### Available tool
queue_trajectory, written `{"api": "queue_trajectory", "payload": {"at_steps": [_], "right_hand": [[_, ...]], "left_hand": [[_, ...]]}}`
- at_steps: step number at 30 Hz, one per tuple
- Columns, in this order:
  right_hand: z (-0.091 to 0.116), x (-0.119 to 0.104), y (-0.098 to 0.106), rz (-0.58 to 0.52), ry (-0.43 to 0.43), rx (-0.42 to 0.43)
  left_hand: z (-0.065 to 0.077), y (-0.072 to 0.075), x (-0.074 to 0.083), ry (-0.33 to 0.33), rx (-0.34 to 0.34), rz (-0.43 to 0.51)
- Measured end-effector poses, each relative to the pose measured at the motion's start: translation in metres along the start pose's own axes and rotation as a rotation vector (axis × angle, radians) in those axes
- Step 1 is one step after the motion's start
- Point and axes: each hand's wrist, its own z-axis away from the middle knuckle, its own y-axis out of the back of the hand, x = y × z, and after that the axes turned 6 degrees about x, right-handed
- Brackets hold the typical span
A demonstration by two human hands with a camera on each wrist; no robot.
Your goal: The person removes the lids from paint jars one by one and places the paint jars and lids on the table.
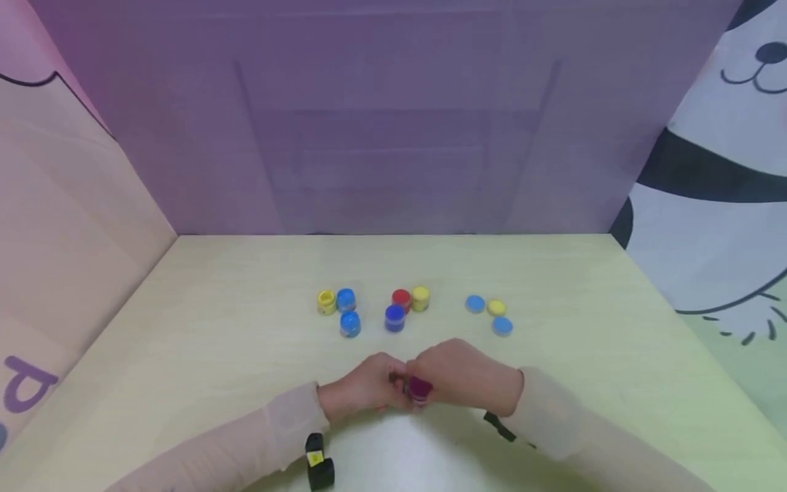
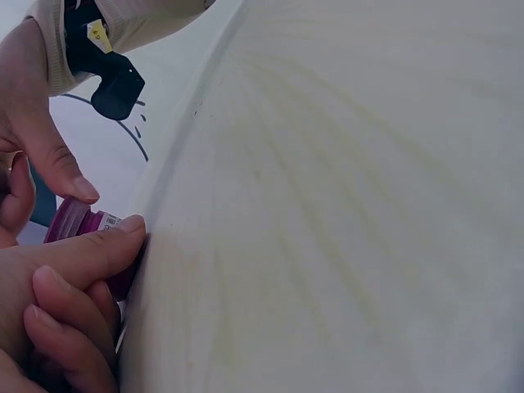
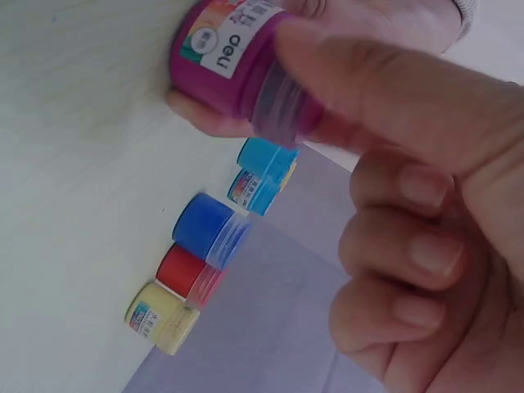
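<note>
A small magenta paint jar [image 1: 420, 389] is between both hands, low over the front middle of the table. My left hand [image 1: 369, 384] grips its body, with the thumb along the side in the left wrist view. My right hand [image 1: 470, 376] pinches the jar's lid [image 3: 282, 106] between thumb and forefinger, the other fingers curled. In the right wrist view the jar lies tilted, its white label showing. Beyond the hands stand a dark blue jar [image 1: 395, 318], a red jar [image 1: 402, 299] and a pale yellow jar [image 1: 421, 298].
To the left stand an uncovered yellow jar [image 1: 326, 302] and two light blue jars, one behind [image 1: 346, 299] and one in front [image 1: 350, 324]. On the right lie a yellow lid [image 1: 496, 308] and two blue lids [image 1: 475, 304]. A purple wall [image 1: 393, 171] rises behind the table [image 1: 233, 287].
</note>
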Motion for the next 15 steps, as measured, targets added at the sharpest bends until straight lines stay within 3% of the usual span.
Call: {"api": "queue_trajectory", "payload": {"at_steps": [6,9,13,15], "right_hand": [[0.003,0.0,-0.003,-0.058,0.005,0.044],[0.003,-0.003,-0.005,-0.095,-0.098,0.053],[0.004,-0.011,-0.005,-0.049,-0.279,0.067],[0.005,-0.015,-0.007,-0.023,-0.322,0.09]], "left_hand": [[0.0,0.001,0.0,0.023,-0.003,0.01],[0.0,0.002,0.0,0.022,-0.006,-0.001],[0.0,0.001,0.001,0.017,0.001,-0.019],[0.0,0.0,0.0,0.016,0.009,-0.024]]}}
